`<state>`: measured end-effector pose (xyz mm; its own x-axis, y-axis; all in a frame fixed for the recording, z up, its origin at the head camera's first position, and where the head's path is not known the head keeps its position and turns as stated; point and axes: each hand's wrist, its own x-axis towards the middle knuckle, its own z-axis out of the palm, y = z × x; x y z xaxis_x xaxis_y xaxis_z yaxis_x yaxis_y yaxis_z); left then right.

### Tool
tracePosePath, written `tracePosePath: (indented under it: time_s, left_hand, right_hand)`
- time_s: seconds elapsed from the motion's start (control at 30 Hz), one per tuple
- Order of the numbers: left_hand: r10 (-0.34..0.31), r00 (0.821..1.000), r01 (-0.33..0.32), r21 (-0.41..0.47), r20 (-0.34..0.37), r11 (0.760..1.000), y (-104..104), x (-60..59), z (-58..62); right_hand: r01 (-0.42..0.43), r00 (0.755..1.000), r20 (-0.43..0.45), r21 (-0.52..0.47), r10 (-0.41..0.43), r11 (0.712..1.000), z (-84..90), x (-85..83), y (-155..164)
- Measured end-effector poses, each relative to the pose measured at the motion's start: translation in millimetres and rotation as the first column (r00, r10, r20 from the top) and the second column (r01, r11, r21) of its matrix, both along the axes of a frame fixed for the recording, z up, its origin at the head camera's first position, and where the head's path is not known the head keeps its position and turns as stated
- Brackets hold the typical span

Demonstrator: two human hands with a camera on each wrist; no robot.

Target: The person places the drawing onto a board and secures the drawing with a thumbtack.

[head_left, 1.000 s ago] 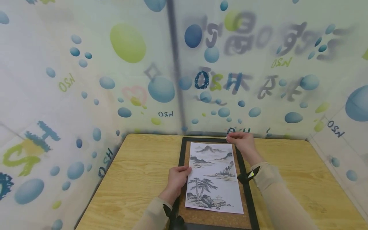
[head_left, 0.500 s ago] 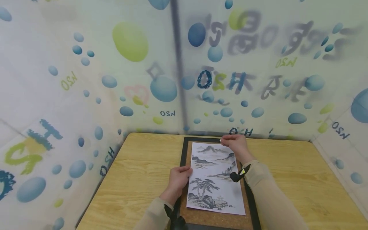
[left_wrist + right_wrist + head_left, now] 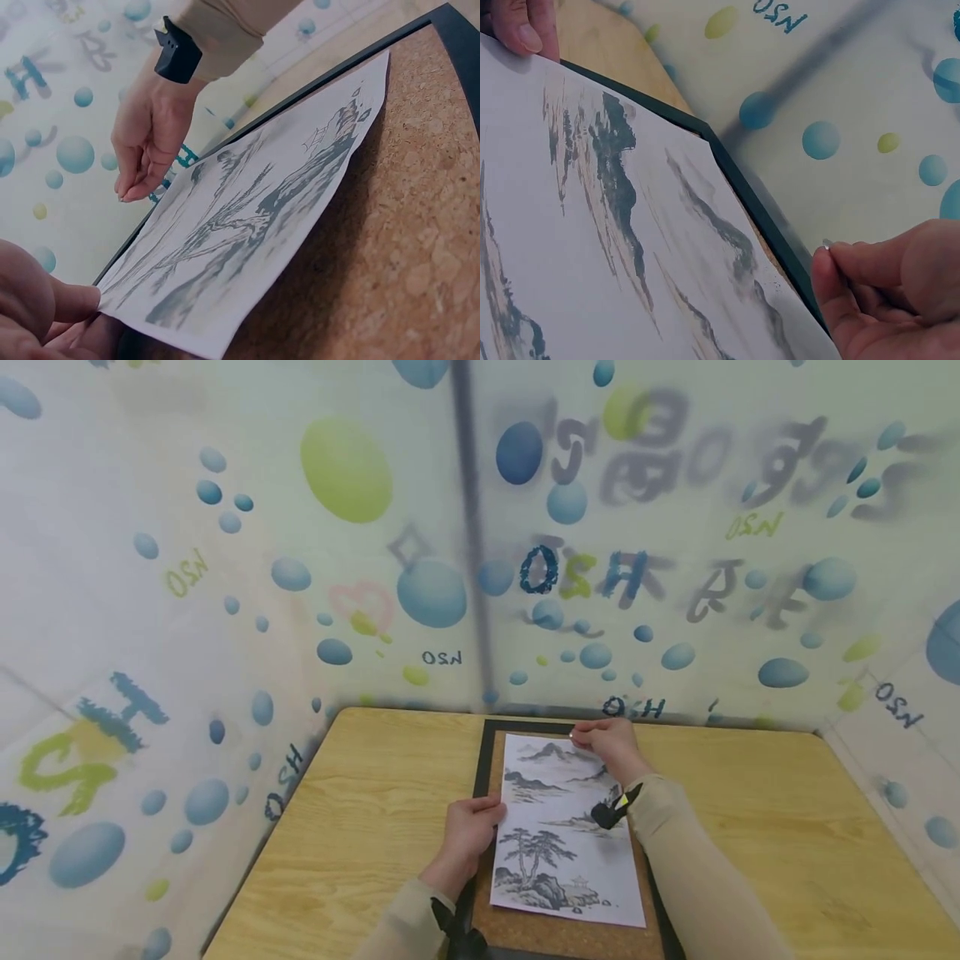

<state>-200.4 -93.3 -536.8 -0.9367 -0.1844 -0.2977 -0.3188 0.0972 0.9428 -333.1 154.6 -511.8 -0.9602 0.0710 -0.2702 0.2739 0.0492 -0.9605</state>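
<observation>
A paper sheet (image 3: 558, 827) printed with an ink landscape lies on a cork board (image 3: 562, 935) with a black frame (image 3: 484, 752). My left hand (image 3: 471, 831) pinches the sheet's left edge; its fingers (image 3: 45, 307) show at that edge in the left wrist view, and its thumb (image 3: 521, 26) lies on the paper. My right hand (image 3: 607, 745) hovers over the sheet's top edge, its fingertips (image 3: 832, 274) pinching a small pin (image 3: 826, 244). From the left wrist the right hand (image 3: 146, 142) points its fingertips down just above the paper (image 3: 247, 217).
The board lies on a wooden table (image 3: 375, 810) enclosed by a plastic curtain (image 3: 337, 568) printed with blue and green bubbles, close behind and on both sides. Bare tabletop (image 3: 765, 827) lies right of the frame.
My right hand has moved left along the sheet's top edge and dropped a little closer to the paper, still pinching the pin. The left hand has stayed on the left edge.
</observation>
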Motion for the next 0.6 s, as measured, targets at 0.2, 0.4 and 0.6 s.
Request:
tracePosePath:
  time_s: [0.2,0.4,0.6]
  left_hand:
    - [0.000,1.000,0.001,0.017,-0.020,1.000,-1,-0.1,-2.0]
    - [0.001,1.000,0.000,0.033,-0.026,0.999,0,-0.8,-3.5]
    - [0.002,1.000,-0.002,0.033,-0.015,0.999,-1,-0.4,-3.1]
  right_hand:
    - [0.003,1.000,0.013,0.002,-0.003,1.000,-5.8,-5.4,-4]
    - [0.012,1.000,0.011,0.037,-0.013,0.999,-10.7,-6.9,-5]
    - [-0.006,0.999,0.032,0.113,0.003,0.994,-14.8,-12.0,-6]
